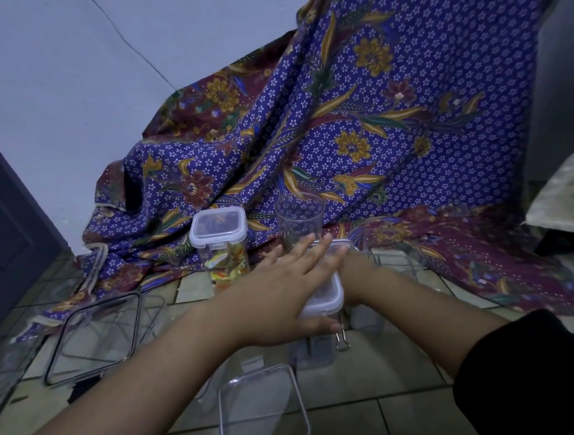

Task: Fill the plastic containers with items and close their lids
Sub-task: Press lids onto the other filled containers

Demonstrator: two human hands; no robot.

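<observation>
Head view, items as we find them.

1. Tall clear container [315, 349]: upright on the tiled floor [397, 414], centre of the view. Its white-rimmed lid [326, 300] sits on top. The contents are too blurred for us to name.
2. Left hand [284, 286]: laid flat over that lid, palm down, fingers straight and slightly spread, thumb by the lid's near edge.
3. Right hand [352, 277]: comes in from the right, just beside the container's top. It is mostly hidden behind the lid and the left hand, so we cannot tell how its fingers lie. A black sleeve [531, 369] covers its upper arm.
4. Closed container [219, 243]: behind and to the left, lid on, holding colourful wrapped items.
5. Open clear container [300, 223]: upright, open-topped, just behind the left fingertips.
6. Loose lid [263, 415]: clear, flat on the floor, nearest to us.
7. Large square lid [96, 338]: dark-rimmed, on the floor at left.
8. Metal clip [342, 341]: on the floor just right of the tall container's base.
9. Patterned cloth [391, 123]: purple with flowers, draped behind everything and spreading onto the floor.
10. Dark door [1, 222]: left edge.
</observation>
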